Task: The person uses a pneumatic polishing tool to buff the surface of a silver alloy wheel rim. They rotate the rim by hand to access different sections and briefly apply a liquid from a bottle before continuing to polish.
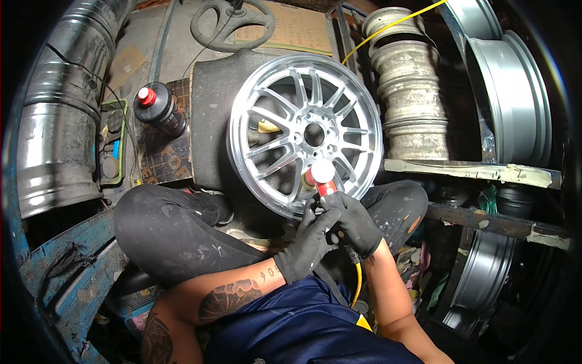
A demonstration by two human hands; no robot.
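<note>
A silver multi-spoke alloy wheel rim [271, 114] leans face up in front of my crossed legs. Over its lower spokes is a small red air polisher [327, 187] with a round white top; its pad side is partly hidden, and I cannot tell whether it touches the metal. My right hand [356, 224], in a dark grey glove, is closed around the polisher's body. Close against it, my left hand [308, 246], gloved alike, has its fingers curled at the tool's lower end. A yellow air hose [357, 282] runs down from below my hands.
A black bottle with a red cap [159, 109] stands on a patterned board to the left. Stacked wheel barrels [412, 91] and shelved silver rims [509, 97] line the right. A steering wheel [233, 24] lies at the back. Large metal cylinders [60, 121] stand far left.
</note>
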